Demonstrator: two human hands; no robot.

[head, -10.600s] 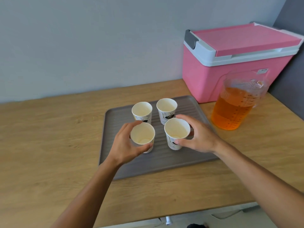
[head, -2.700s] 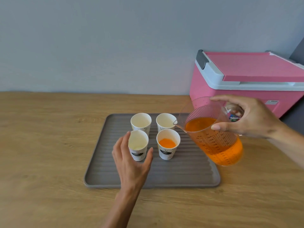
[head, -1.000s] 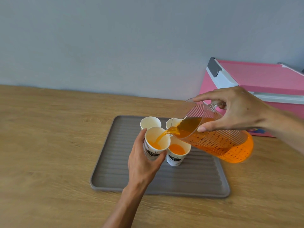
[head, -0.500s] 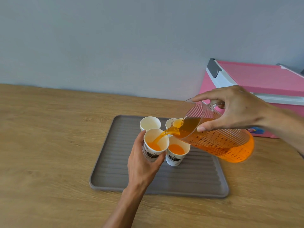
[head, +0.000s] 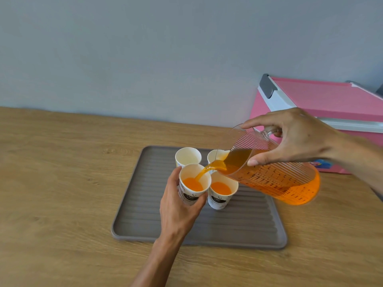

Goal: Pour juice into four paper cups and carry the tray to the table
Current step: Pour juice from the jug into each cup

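Note:
A grey ribbed tray (head: 248,224) lies on the wooden counter. My left hand (head: 178,212) grips the front-left paper cup (head: 193,188), lifted slightly and tilted. My right hand (head: 294,137) holds the clear jug (head: 275,179) of orange juice by its handle, tipped left, and a stream runs from the spout into that cup. The front-right cup (head: 221,191) stands on the tray with juice in it. The back-left cup (head: 188,156) is empty. The jug's spout partly hides the back-right cup (head: 215,157).
A pink cooler box (head: 323,104) with a white rim stands shut at the back right, close behind the jug. A grey wall runs along the counter's far edge. Bare wooden counter (head: 62,183) stretches left of the tray.
The juice level in the cup in my left hand has risen as the pour continues. Both hands and the jug stay almost where they were.

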